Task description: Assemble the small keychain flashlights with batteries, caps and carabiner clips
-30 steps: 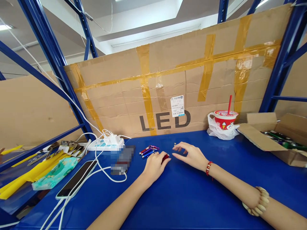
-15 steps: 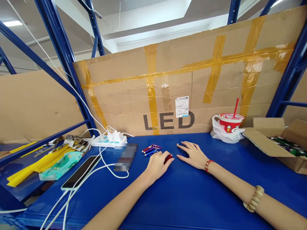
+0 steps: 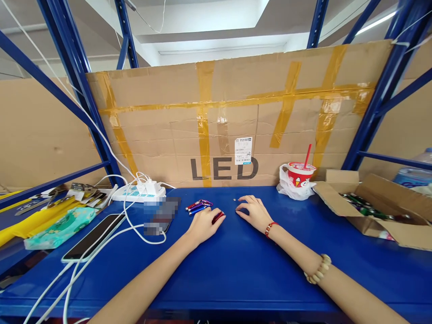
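My left hand [image 3: 203, 225] rests low over the blue tabletop [image 3: 216, 270], its fingers closed round a red mini flashlight [image 3: 218, 218] that shows between thumb and forefinger. Just beyond that hand lie several more mini flashlights [image 3: 199, 207] in red, blue and purple metal, side by side, one with a purple clip. To the right, my right hand [image 3: 254, 213] is open, palm down, fingers bent a little and apart with nothing in them. A tiny pale round piece [image 3: 234, 199] lies on the tabletop just left of its fingertips, apart from them.
At left are a power strip [image 3: 140, 192] with white cables, a phone [image 3: 94, 238], a pixelated dark object [image 3: 165, 216], and a green tissue pack [image 3: 60, 228]. A red cup [image 3: 300, 174] and an open carton [image 3: 371, 225] stand right. Cardboard [image 3: 168, 130] walls the back.
My right hand has let go of the tiny round piece, which now lies on the tabletop. The view has turned right, showing more of the carton. My left hand keeps its grip.
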Demonstrator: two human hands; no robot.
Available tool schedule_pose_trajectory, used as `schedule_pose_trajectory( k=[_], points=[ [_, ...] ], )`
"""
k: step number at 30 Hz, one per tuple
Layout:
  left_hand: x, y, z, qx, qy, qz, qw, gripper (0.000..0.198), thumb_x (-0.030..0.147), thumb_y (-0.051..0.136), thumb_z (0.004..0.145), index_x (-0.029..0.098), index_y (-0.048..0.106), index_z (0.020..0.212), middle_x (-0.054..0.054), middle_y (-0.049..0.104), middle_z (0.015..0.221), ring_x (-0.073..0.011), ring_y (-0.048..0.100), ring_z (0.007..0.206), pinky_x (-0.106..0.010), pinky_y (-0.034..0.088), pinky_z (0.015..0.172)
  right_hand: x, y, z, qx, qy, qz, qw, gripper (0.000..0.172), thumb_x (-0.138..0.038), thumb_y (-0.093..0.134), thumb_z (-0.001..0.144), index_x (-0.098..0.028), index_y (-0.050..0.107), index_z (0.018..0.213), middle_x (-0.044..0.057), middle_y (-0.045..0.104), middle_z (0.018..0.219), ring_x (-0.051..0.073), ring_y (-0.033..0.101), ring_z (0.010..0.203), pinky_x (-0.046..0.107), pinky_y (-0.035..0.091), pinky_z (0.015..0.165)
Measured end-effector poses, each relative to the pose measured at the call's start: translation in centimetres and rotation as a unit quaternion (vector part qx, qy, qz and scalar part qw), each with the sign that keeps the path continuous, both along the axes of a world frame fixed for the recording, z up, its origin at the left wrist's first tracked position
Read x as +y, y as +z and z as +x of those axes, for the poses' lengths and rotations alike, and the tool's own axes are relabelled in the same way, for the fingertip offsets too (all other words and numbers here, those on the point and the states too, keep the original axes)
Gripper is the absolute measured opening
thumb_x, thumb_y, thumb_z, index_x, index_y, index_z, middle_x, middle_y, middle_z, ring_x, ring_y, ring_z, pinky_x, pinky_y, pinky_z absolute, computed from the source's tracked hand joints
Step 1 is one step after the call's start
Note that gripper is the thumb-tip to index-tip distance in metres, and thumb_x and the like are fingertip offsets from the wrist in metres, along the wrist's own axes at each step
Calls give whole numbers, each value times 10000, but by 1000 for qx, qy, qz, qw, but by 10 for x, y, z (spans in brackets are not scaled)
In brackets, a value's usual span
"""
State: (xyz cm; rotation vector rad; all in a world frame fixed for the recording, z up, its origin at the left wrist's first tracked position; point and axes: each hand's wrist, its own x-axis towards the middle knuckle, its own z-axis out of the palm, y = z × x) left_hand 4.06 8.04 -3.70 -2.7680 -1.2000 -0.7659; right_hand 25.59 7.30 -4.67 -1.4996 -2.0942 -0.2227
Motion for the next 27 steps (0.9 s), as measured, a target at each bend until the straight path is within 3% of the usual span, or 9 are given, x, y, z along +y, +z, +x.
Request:
schedule_pose_trajectory(
  k=[9,16,21,27],
  points=[
    [2,-2,-3,37,-30,-33,998,281,354,360,950,194,590,978,-47,584,855,-179,608,759,-265,479,689,-19,12,-26,60,87,75,992,123,-279,573,841,-244,683,799,44,643,985,209,557,923,361,427,768],
    [0,-1,-1,42,-39,-57,997,240,328,337,963,196,538,978,-23,556,843,-172,600,774,-258,472,699,-18,6,-33,139,136,99,976,162,-298,556,847,-211,681,789,50,660,877,191,598,848,374,470,808],
    [-3,0,1,43,-34,-68,996,222,314,316,970,196,504,958,-16,559,851,-165,597,762,-247,462,675,-21,7,-37,200,148,78,965,213,-366,556,836,-208,683,772,46,690,821,193,640,798,357,519,770],
    [0,-1,2,49,-30,-66,996,209,333,343,961,191,495,945,-25,557,857,-179,600,770,-261,464,688,-24,10,-41,263,155,20,952,189,-346,588,806,-200,698,760,44,698,801,165,646,681,266,527,550]
  ],
)
